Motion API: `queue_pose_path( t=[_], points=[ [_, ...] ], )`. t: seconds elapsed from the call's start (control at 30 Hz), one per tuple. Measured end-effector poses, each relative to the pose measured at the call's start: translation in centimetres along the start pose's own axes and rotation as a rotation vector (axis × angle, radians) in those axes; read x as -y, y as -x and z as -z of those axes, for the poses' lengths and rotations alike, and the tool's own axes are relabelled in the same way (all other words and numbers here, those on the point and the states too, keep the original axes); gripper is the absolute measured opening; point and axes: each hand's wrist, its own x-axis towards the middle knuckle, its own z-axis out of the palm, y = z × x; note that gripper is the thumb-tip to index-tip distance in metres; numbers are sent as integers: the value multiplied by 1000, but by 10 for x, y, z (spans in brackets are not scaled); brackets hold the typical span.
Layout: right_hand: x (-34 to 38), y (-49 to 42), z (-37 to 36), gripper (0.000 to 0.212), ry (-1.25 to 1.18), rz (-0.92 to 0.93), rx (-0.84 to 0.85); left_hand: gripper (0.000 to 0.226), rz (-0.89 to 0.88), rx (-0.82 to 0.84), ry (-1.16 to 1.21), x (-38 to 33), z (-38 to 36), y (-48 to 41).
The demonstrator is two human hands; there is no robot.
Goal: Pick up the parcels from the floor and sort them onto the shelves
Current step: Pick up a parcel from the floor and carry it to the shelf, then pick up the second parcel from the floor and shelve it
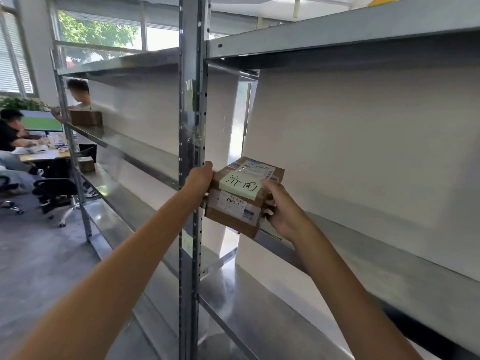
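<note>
A small brown cardboard parcel (242, 196) with shipping labels and a pale green note with handwritten characters is held between both hands. My left hand (200, 178) grips its left end, my right hand (281, 211) grips its right end. The parcel hangs tilted at the front left corner of the middle metal shelf (363, 245) of the right-hand rack, beside the upright post (191, 126). Whether its underside touches the shelf edge I cannot tell.
Grey metal racks with white back panels run left and right of the post. A brown box (87, 118) sits on a far left shelf, another (85, 163) lower down. A person stands behind that rack; others sit at a desk with office chairs (55, 193) at left.
</note>
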Motion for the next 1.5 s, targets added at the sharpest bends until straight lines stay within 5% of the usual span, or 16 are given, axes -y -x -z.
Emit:
queue_pose_path(
  t=[0.17,0.53,0.73,1.03,1.27,1.5],
  points=[
    [-5,-31,1,56,-18,7,7,64,-9,81,-57,1,-7,-47],
    [-19,-95,-34,66,140,4,-94,77,-211,261,-484,7,-9,-130],
    [-25,-113,-36,59,123,9,-180,60,-472,320,-660,21,-16,-151],
    [-17,-114,-36,46,294,27,-327,53,-792,83,-732,13,-19,-145],
    [9,-104,-38,71,537,212,-532,32,-1022,44,-657,-11,-17,-125],
    [17,-35,-12,50,773,428,-724,28,-1218,143,-431,-21,-68,-78]
  ],
)
